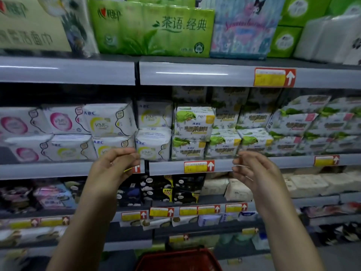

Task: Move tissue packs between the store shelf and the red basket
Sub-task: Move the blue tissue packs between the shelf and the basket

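Both my hands are raised in front of the middle shelf with nothing in them. My left hand (115, 165) has loosely curled fingers near a white pack (153, 145) at the shelf's front edge. My right hand (254, 169) hangs with relaxed fingers below the green-and-white packs (222, 143). A large green tissue pack (152, 28) stands on the top shelf, beside a blue-pink pack (242, 28). The red basket (178, 260) sits on the floor at the bottom centre, only its rim showing.
Grey shelf rails (195, 74) with yellow-red price tags run across the view. Lower shelves hold dark packs (170, 190) and beige tissue packs (304, 184). White and pink packs (62, 122) fill the middle shelf at left.
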